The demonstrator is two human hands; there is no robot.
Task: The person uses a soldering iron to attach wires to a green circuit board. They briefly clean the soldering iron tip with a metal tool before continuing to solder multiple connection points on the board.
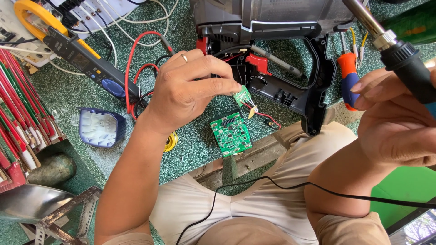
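Observation:
My left hand [188,88], with a ring on one finger, pinches a small green circuit board [242,95] that trails red and black wires. It hovers over the opened black handle of a power tool [290,90] with a red trigger [258,62]. A larger green circuit board [230,134] lies on the green speckled bench [195,145] just below. My right hand [395,122] grips the black handle of a soldering iron [402,59], raised at the upper right with its metal barrel pointing up and away. Its black cord [272,181] runs across my lap.
A yellow-and-black clamp meter [72,50] with red and black leads lies at the upper left. A blue plastic cover [101,128] sits left of my forearm. An orange-handled screwdriver [349,77] rests right of the tool. Red strips are stacked at the left edge, a metal bowl [27,202] below.

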